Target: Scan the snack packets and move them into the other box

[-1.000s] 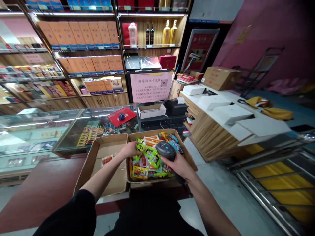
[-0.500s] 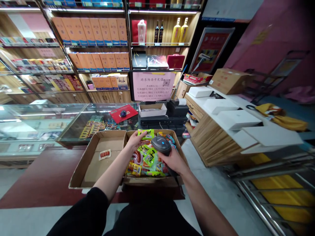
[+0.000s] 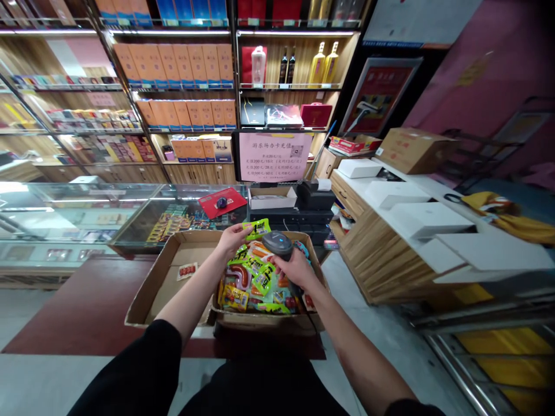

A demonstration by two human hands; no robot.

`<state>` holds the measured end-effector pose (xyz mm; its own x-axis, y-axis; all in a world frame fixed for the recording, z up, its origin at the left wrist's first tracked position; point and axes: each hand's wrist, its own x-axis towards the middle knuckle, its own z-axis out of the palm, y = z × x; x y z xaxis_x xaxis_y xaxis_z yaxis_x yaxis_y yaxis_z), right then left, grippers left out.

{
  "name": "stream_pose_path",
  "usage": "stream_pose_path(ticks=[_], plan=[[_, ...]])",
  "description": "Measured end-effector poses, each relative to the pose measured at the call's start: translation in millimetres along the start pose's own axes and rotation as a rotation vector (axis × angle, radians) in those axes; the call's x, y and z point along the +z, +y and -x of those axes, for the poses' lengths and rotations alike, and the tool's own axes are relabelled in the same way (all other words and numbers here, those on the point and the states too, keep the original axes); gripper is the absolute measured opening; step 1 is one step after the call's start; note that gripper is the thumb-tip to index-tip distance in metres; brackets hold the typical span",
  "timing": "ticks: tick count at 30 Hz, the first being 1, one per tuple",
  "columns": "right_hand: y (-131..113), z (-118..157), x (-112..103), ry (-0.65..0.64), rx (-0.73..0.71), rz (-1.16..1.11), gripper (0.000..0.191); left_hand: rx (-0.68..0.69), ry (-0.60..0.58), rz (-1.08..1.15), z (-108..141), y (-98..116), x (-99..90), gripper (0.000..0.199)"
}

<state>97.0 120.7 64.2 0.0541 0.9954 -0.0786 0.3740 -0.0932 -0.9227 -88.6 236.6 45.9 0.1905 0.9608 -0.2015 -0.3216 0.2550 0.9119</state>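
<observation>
Pinched in my left hand [image 3: 232, 240] is a green snack packet [image 3: 259, 229], held above the far edge of a cardboard box. My right hand [image 3: 296, 270] is wrapped round the handle of a black barcode scanner [image 3: 277, 244] with a blue light on top; its head is close beside the packet. Below both hands, the right cardboard box [image 3: 260, 321] is full of small snack packets, among them green ones, a yellow packet [image 3: 235, 297] and a sausage pack [image 3: 240, 276]. In the left cardboard box [image 3: 170, 290] lies one small red snack pack [image 3: 187, 271].
Behind the boxes stand a monitor with a pink sign [image 3: 274, 157], a white tray [image 3: 272, 199] and a black printer [image 3: 314, 195]. A glass counter [image 3: 139, 216] runs left, with a red envelope [image 3: 222, 202] on it. White boxes [image 3: 433, 222] cover the right-hand cabinet.
My left hand has lifted the green packet slightly and tilted it. The scanner has shifted a little left, nearer the packet. The whole view has moved slightly.
</observation>
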Motion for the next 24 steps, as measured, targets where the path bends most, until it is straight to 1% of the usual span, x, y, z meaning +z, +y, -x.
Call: stream_pose_path(ticks=[2, 5, 8, 11, 14, 19, 22, 24], plan=[[-1.9, -1.2, 3.2, 0.017, -0.043, 0.047, 0.016, -0.011, 0.011, 0.012, -0.7, 0.4, -4.5, 0.04], [-4.8, -6.2, 7.9, 0.08, -0.116, 0.111, 0.018, -0.007, 0.014, 0.009, -1.7, 2.9, -8.7, 0.039], [-4.2, -10.8, 12.5, 0.111, -0.141, 0.141, 0.024, -0.011, 0.001, 0.0, -1.1, 6.5, -11.6, 0.039], [-2.5, -13.6, 16.0, 0.111, -0.157, 0.151, 0.027, -0.02, -0.004, -0.003, 0.5, 8.9, -14.1, 0.039], [-1.3, -15.9, 19.2, 0.104, -0.167, 0.144, 0.025, -0.022, 0.003, 0.0, 0.9, 10.0, -16.9, 0.038], [1.3, -19.7, 25.1, 0.082, -0.182, 0.153, 0.028, -0.019, 0.075, -0.032, 0.4, 12.2, -21.2, 0.032], [0.8, -21.1, 27.9, 0.077, -0.158, 0.173, 0.028, -0.011, 0.031, -0.019, 1.4, 13.0, -24.0, 0.032], [-1.1, -20.9, 28.7, 0.056, -0.155, 0.155, 0.03, -0.004, 0.03, -0.021, 3.0, 14.0, -30.2, 0.034]])
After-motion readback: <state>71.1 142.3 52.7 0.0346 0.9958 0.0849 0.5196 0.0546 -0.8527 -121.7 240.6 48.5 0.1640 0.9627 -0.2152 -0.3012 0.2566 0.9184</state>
